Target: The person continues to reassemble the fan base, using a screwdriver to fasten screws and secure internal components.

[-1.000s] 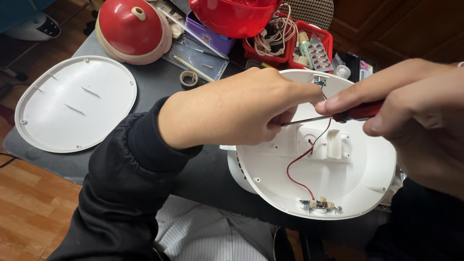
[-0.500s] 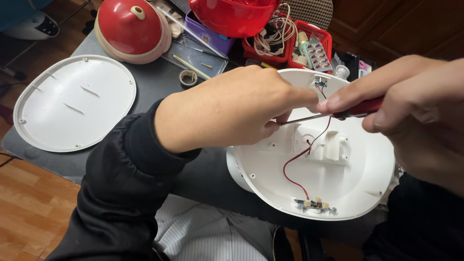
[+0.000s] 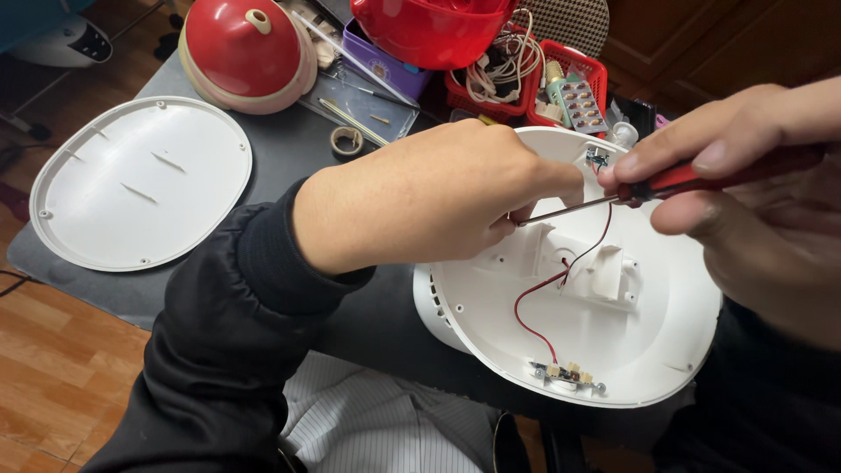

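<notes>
A white round plastic housing (image 3: pixel 613 350) lies open-side up at the table's near edge, with red and dark wires (image 3: pixel 539 302) and a small circuit board (image 3: pixel 568 375) inside. My left hand (image 3: pixel 438 197) rests on the housing's left rim with its fingers curled at the tip of a screwdriver shaft (image 3: pixel 565 208); what the fingertips pinch is hidden. My right hand (image 3: pixel 753 193) grips the screwdriver's red and black handle (image 3: pixel 692 178), and the shaft points left into the housing.
A flat white oval cover (image 3: pixel 140 180) lies on the dark table (image 3: pixel 298 149) at left. Behind it stand a red dome lid (image 3: pixel 245 48), a tape roll (image 3: pixel 348 139), a purple tray, a red bowl (image 3: pixel 429 31) and a red basket (image 3: pixel 526 79) of cables and pill strips.
My view has drifted slightly; both hands stay at the housing with the screwdriver held in much the same place.
</notes>
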